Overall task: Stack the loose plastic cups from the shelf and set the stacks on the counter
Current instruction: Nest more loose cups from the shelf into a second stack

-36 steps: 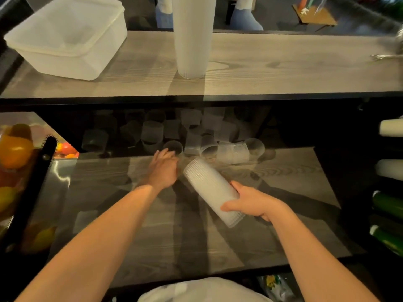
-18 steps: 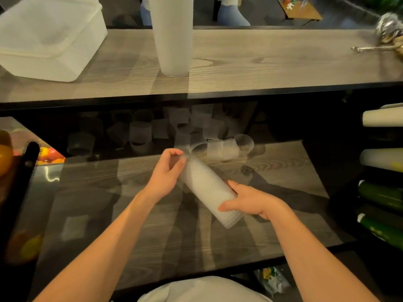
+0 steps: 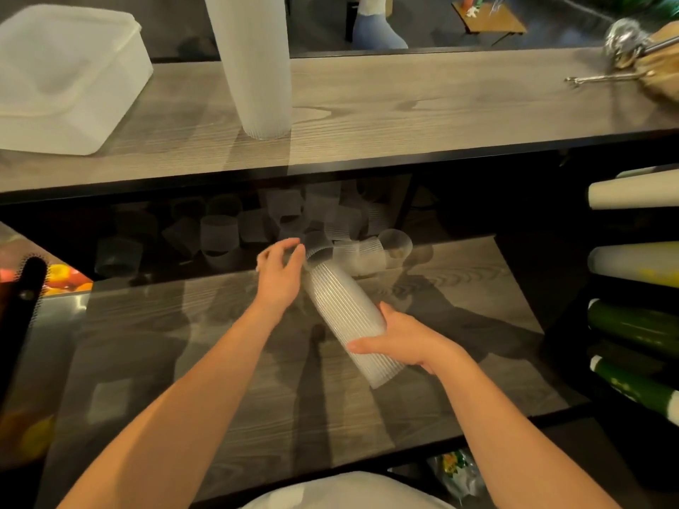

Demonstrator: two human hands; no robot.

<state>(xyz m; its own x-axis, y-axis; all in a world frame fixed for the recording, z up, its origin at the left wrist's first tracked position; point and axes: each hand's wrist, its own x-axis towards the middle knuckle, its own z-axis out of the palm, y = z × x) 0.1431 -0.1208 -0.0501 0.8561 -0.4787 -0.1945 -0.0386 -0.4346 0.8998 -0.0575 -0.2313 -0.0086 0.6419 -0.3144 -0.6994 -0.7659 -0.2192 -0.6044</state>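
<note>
My right hand (image 3: 400, 343) grips a tilted stack of ribbed clear plastic cups (image 3: 345, 314) over the lower wooden shelf (image 3: 459, 288). My left hand (image 3: 279, 273) is at the stack's upper open end, fingers curled beside the top cup (image 3: 319, 251); whether they still hold it I cannot tell. Several loose clear cups (image 3: 220, 233) lie scattered at the dark back of the shelf, and two joined cups (image 3: 362, 253) lie just past the stack. A tall finished cup stack (image 3: 253, 64) stands upright on the counter (image 3: 422, 112) above.
A white lidded plastic tub (image 3: 62, 79) sits at the counter's left. Metal tongs and a scoop (image 3: 621, 56) lie at its right end. Rolls of white and green material (image 3: 635, 292) stick out at the right. Fruit under glass (image 3: 62, 277) is at the left.
My left hand picked a cup from the shelf's back and brought it to the top of the stack held in my right hand. The view shifted slightly.
</note>
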